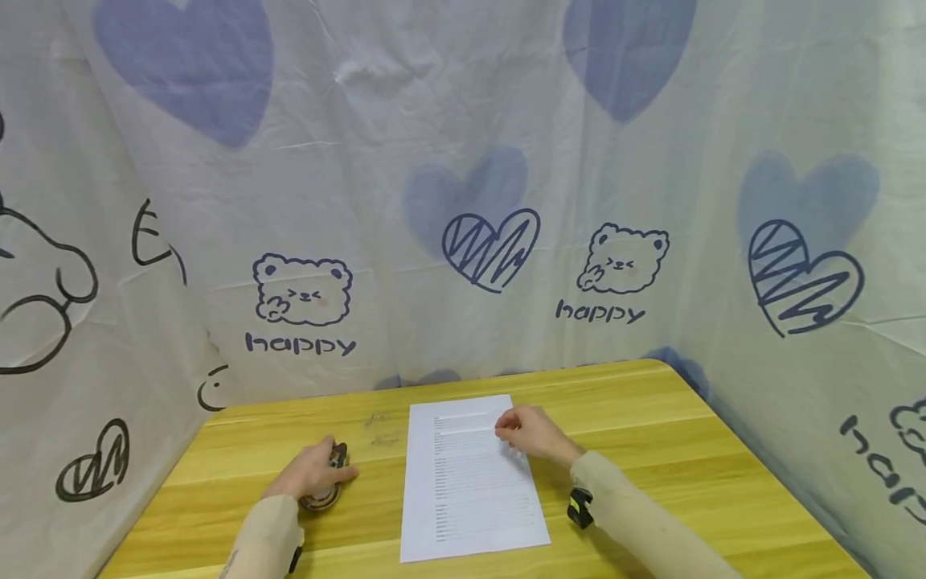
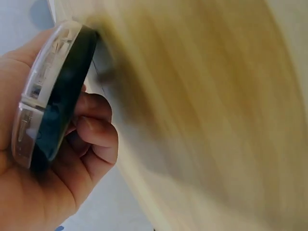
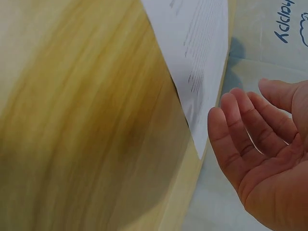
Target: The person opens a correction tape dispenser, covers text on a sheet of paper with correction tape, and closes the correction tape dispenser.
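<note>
My left hand (image 1: 309, 470) grips a computer mouse (image 1: 323, 492) with a rounded clear shell, at the left side of the wooden table. In the left wrist view the mouse (image 2: 60, 96) shows its see-through side and dark base, tilted against the palm, with fingers curled beside it. A printed sheet of white paper (image 1: 448, 515) lies in the middle of the table, to the right of the mouse. Over the sheet's upper right edge is my right hand (image 1: 531, 433), its fingers loosely bent. The right wrist view shows nothing in that hand's palm.
The yellow wood-grain table (image 1: 694, 482) has a rounded far right corner. A pale curtain (image 1: 405, 338) printed with hearts and bears hangs along its back and both sides. Faint grey marks (image 1: 379, 438) show on the table left of the sheet.
</note>
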The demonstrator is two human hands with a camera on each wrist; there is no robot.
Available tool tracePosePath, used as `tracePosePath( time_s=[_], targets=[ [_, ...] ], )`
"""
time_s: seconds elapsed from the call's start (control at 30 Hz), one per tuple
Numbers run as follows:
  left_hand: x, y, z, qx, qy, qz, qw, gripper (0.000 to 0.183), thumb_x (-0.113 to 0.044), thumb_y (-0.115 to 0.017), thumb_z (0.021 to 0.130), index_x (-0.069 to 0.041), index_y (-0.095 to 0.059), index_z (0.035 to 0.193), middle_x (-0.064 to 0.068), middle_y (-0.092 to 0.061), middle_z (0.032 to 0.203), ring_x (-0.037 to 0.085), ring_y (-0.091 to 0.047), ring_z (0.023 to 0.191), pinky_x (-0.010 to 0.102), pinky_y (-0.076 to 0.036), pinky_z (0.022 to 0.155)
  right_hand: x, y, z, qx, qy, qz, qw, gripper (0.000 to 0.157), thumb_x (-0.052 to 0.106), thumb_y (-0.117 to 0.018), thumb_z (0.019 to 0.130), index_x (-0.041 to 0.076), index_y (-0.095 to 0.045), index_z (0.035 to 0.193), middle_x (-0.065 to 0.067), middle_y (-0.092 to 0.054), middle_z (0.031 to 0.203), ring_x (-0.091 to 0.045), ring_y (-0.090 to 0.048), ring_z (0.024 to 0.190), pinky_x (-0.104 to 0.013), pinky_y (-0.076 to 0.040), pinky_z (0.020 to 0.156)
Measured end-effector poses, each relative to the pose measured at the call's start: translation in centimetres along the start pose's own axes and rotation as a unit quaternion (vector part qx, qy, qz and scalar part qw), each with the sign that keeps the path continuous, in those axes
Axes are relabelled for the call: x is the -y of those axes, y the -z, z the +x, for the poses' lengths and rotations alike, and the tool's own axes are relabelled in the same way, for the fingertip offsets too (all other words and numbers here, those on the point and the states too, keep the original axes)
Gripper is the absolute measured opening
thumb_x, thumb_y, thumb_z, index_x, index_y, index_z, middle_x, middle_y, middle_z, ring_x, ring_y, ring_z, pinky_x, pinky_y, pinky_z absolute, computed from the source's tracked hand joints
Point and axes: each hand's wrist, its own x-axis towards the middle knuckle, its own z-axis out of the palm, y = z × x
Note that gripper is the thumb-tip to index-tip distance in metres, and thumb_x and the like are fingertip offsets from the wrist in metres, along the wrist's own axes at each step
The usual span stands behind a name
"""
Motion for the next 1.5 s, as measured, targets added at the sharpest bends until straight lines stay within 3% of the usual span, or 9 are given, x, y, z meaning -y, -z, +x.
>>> tracePosePath(
  time_s=[0.13, 0.3, 0.47, 0.57, 0.73, 0.87, 1.13, 1.3, 1.5],
  targets=[
    [0.6, 0.2, 0.0, 0.005, 0.005, 0.020, 0.9998, 0.093, -0.051, -0.065, 0.091, 0.014, -0.028, 0.146, 0.038, -0.046, 0.138, 0.049, -0.052, 0.122, 0.060, -0.047, 0.096, -0.2, 0.2, 0.1, -0.014, -0.001, -0.013, 1.000, 0.021, 0.014, -0.063, 0.096, 0.000, -0.071, 0.108, -0.007, -0.070, 0.088, -0.021, -0.064, 0.071, -0.026, -0.052, 0.054],
    [1.2, 0.3, -0.3, 0.015, 0.012, 0.050, 0.9986, 0.091, -0.054, -0.057, 0.095, 0.017, -0.026, 0.144, 0.037, -0.056, 0.124, 0.037, -0.065, 0.100, 0.051, -0.053, 0.081, -0.6, 0.4, 0.3, -0.027, -0.001, -0.020, 0.999, 0.019, 0.014, -0.063, 0.096, 0.000, -0.071, 0.106, -0.005, -0.069, 0.087, -0.017, -0.063, 0.070, -0.025, -0.052, 0.056],
    [1.6, 0.4, -0.5, 0.017, 0.024, 0.050, 0.9983, 0.090, -0.053, -0.050, 0.098, 0.019, -0.021, 0.143, 0.046, -0.038, 0.134, 0.054, -0.053, 0.113, 0.059, -0.049, 0.089, -0.8, 0.7, 0.3, -0.048, 0.006, -0.045, 0.998, 0.018, 0.015, -0.063, 0.096, 0.002, -0.072, 0.105, -0.003, -0.070, 0.089, -0.011, -0.061, 0.071, -0.025, -0.053, 0.062],
    [1.8, 0.4, -0.7, 0.004, 0.029, 0.063, 0.9976, 0.080, -0.044, -0.050, 0.101, 0.019, -0.023, 0.142, 0.047, -0.032, 0.136, 0.060, -0.046, 0.117, 0.063, -0.045, 0.094, -0.7, 0.8, 0.1, -0.054, 0.015, -0.070, 0.996, 0.015, 0.014, -0.064, 0.095, 0.003, -0.073, 0.102, -0.002, -0.070, 0.089, -0.011, -0.060, 0.074, -0.026, -0.054, 0.064],
    [1.8, 0.4, -1.0, -0.029, 0.030, 0.081, 0.9959, 0.064, -0.031, -0.053, 0.101, 0.019, -0.034, 0.137, 0.044, -0.034, 0.131, 0.061, -0.039, 0.117, 0.068, -0.042, 0.091, -0.8, 0.9, 0.0, -0.057, 0.011, -0.090, 0.994, 0.014, 0.014, -0.066, 0.094, 0.005, -0.074, 0.101, -0.002, -0.071, 0.090, -0.011, -0.061, 0.078, -0.026, -0.055, 0.066],
    [1.6, 0.4, -1.1, -0.041, 0.044, 0.097, 0.9934, 0.057, -0.030, -0.053, 0.101, 0.015, -0.040, 0.134, 0.038, -0.040, 0.126, 0.055, -0.041, 0.112, 0.068, -0.041, 0.084, -1.1, 0.9, 0.1, -0.063, -0.004, -0.099, 0.993, 0.014, 0.015, -0.066, 0.094, 0.006, -0.074, 0.101, -0.001, -0.071, 0.091, -0.010, -0.060, 0.077, -0.024, -0.054, 0.065],
    [1.5, 0.4, -1.5, -0.038, 0.067, 0.105, 0.9915, 0.054, -0.029, -0.052, 0.102, 0.013, -0.042, 0.134, 0.040, -0.041, 0.133, 0.057, -0.035, 0.123, 0.072, -0.033, 0.094, -1.2, 1.2, -0.2, -0.069, 0.002, -0.128, 0.989, 0.010, 0.014, -0.068, 0.092, 0.008, -0.074, 0.097, 0.000, -0.071, 0.089, -0.009, -0.058, 0.074, -0.028, -0.054, 0.069],
    [0.9, 0.5, -1.5, -0.044, 0.071, 0.101, 0.9914, 0.055, -0.029, -0.052, 0.101, 0.014, -0.042, 0.134, 0.039, -0.041, 0.132, 0.056, -0.036, 0.121, 0.072, -0.034, 0.095, -1.4, 1.6, -0.6, -0.083, -0.001, -0.163, 0.983, 0.012, 0.015, -0.067, 0.092, 0.008, -0.074, 0.099, -0.001, -0.072, 0.092, -0.011, -0.058, 0.076, -0.032, -0.054, 0.071],
    [-0.1, -0.1, -0.9, -0.090, 0.046, 0.096, 0.9903, 0.052, -0.033, -0.050, 0.102, 0.009, -0.045, 0.133, 0.039, -0.041, 0.134, 0.057, -0.036, 0.123, 0.073, -0.033, 0.094, -1.7, 1.9, -0.8, -0.093, -0.011, -0.217, 0.972, 0.022, 0.023, -0.067, 0.093, 0.006, -0.073, 0.107, -0.008, -0.073, 0.108, -0.025, -0.068, 0.098, -0.044, -0.056, 0.086]
  ],
)
